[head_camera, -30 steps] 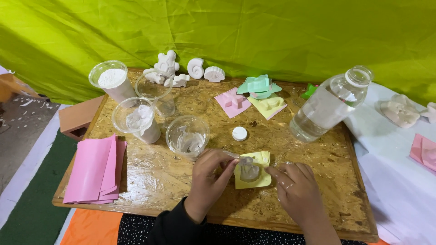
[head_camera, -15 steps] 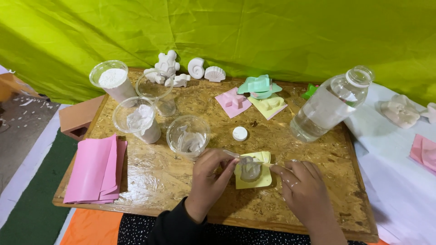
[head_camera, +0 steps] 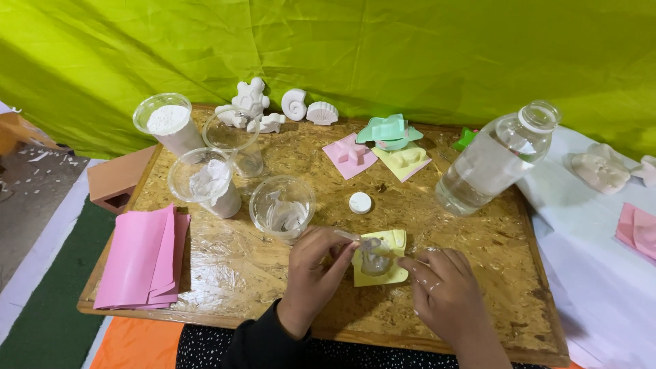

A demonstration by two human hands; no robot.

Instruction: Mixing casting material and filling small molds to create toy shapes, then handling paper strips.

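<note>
1. Partly hidden under my fingers, the yellow mould shows only its top edge, its right corner and its lower rim; the hollow in its middle holds something grey-white and glossy that I cannot make out clearly.
2. My left hand has its fingers curled and drawn together, the tips pinching a small clear thing at the mould's upper left edge; it is too blurred to tell what that is.
3. My right hand rests on the board just right of the mould, fingers bent and close together, the forefinger tip touching the mould's right side. Whether it grips anything I cannot tell.
4. My right forearm is cut off by the lower frame edge, and the dark sleeve of my left arm runs off there too.
5. The mould itself is a pale yellow, flat sheet with a raised shape, lying on the chipboard tray between my two hands.
6. Just beyond my left fingertips stands a clear plastic cup with white smears inside; a little white cap lies beyond the mould.
7. Well beyond my right fingers a clear bottle leans, its base on the tray.
8. Far to the left of my left hand lies a stack of pink sheets.
</note>
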